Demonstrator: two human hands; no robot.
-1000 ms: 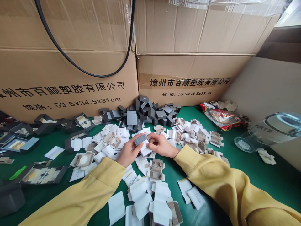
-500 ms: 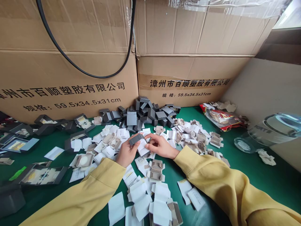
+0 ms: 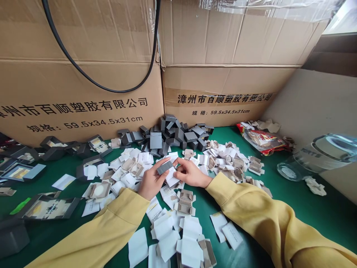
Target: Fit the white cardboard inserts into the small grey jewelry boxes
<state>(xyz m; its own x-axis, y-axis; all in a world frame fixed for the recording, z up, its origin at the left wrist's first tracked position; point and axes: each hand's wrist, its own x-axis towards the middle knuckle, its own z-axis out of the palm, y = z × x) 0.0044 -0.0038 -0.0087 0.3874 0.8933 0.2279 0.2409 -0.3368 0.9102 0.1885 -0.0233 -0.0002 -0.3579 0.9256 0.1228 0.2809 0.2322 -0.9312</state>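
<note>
Holding side: left hand [image 3: 150, 181], pinching the gray box [image 3: 165, 167] between thumb and fingers, tilted, up off the desk [image 3: 334, 212]. Gripped from the left, probably so its right side faces the other hand.
Working side: right hand [image 3: 193, 173], just right of the gray box, thumb and forefinger bent close together. Grip: cannot tell if pinching or only touching.
White piece [image 3: 172, 178]: at the gray box's near right side, between the hands; joined to it or just behind, cannot tell. Both hands so close likely helps steady it.
White cards [image 3: 128, 179]: left of the gray box, loose, overlapping, likely there for easy reach.
Carton heap [image 3: 223, 154]: right of the gray box and beyond it, small crumpled cartons, gray insides showing.
Flattened cartons [image 3: 191, 242]: nearer the wearer than the gray box, between the forearms, stacked loosely.
Dark boxes [image 3: 156, 140]: piled beyond the gray box, by the big cardboard cartons [image 3: 217, 82], which seem to act as a backstop.
Open dark box [image 3: 52, 208]: well left of the gray box, interior showing; looks set apart from the loose card.
Side clutter: red bag [image 3: 262, 139], clear cup [image 3: 312, 156], crumpled tissue [image 3: 315, 186], all well right of the gray box, likely pushed aside for working room.
</note>
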